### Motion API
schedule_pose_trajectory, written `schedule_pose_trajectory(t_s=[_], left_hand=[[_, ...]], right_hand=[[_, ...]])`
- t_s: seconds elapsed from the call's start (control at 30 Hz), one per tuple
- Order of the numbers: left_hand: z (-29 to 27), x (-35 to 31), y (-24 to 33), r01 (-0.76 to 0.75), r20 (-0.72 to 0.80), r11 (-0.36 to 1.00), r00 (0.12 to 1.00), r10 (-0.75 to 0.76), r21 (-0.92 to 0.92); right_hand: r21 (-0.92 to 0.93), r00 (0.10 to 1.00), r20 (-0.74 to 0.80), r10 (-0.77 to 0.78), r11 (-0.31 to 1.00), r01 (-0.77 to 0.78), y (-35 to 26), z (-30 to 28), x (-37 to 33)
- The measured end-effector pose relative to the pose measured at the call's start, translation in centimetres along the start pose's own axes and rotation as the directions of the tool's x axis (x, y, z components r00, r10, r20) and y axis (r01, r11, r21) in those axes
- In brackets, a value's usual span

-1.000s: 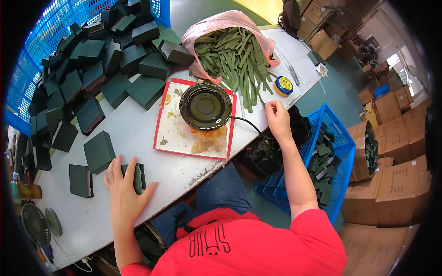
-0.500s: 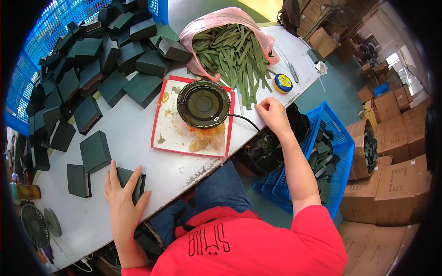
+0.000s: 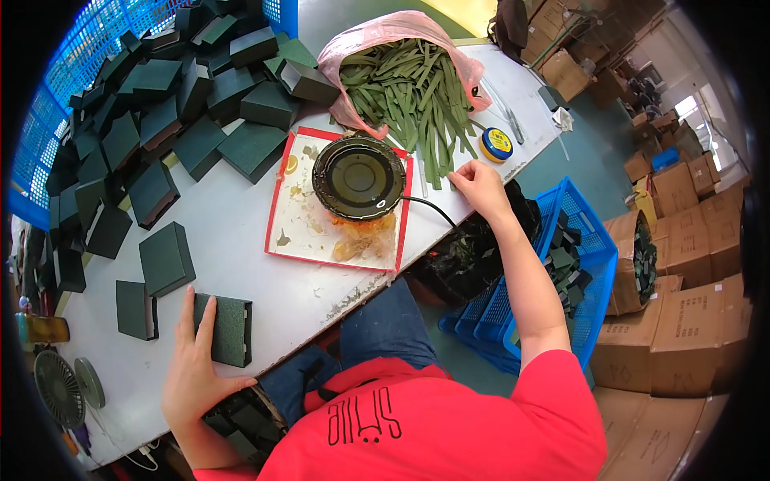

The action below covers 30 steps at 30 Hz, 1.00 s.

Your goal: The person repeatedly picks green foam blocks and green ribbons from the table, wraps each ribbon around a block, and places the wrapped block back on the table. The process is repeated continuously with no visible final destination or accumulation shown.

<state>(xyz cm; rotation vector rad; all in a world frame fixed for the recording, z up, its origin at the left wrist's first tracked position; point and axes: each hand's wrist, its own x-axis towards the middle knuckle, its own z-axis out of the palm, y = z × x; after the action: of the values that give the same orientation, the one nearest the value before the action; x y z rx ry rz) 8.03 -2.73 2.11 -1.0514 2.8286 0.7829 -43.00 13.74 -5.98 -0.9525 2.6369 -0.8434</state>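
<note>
On the table at the lower left lies a small dark green box (image 3: 233,330). My left hand (image 3: 192,361) rests along its left side, fingers stretched out and thumb spread, with fingertips at the box's upper left edge. My right hand (image 3: 483,189) is at the table's right edge, thumb and forefinger pinched together beside the ends of flat green ribbon strips (image 3: 405,88). Whatever the pinch holds is hidden. These strips spill from a pink plastic bag (image 3: 365,36). Two more green boxes, one standing taller (image 3: 167,258) and one smaller (image 3: 136,309), lie near my left hand.
A black round pot (image 3: 358,176) with a cable sits on a red-rimmed, glue-stained tray (image 3: 277,232). Many green boxes (image 3: 196,148) pile up at the left before a blue crate (image 3: 36,152). A yellow-blue tin (image 3: 496,144) stands right; blue baskets (image 3: 597,248) and cartons (image 3: 694,337) stand beyond.
My left hand has drawn back down and left, uncovering more of the green box. My right hand has shifted slightly up and right, still pinched, beside the ribbon ends.
</note>
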Motion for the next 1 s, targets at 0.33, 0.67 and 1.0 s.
schedule_pose_trajectory(t_s=[0.33, 0.67, 1.0], left_hand=[[3.6, 2.7, 1.2, -0.047, -0.154, 0.980, 0.985, 0.078, 0.195], [4.5, 2.6, 1.5, -0.009, -0.161, 0.992, 0.986, 0.029, 0.124], [4.3, 2.8, 2.1, -0.018, -0.168, 0.995, 0.985, 0.035, 0.102]], right_hand=[[-0.058, 0.976, -0.175, -0.129, 0.991, 0.120, 0.3, 1.1, -0.9], [0.169, 0.979, -0.195, -0.053, 0.982, 0.087, -0.5, 0.4, -2.1], [-0.398, 0.439, 0.367, -0.820, 0.288, 0.871, -0.7, -3.8, 1.9]])
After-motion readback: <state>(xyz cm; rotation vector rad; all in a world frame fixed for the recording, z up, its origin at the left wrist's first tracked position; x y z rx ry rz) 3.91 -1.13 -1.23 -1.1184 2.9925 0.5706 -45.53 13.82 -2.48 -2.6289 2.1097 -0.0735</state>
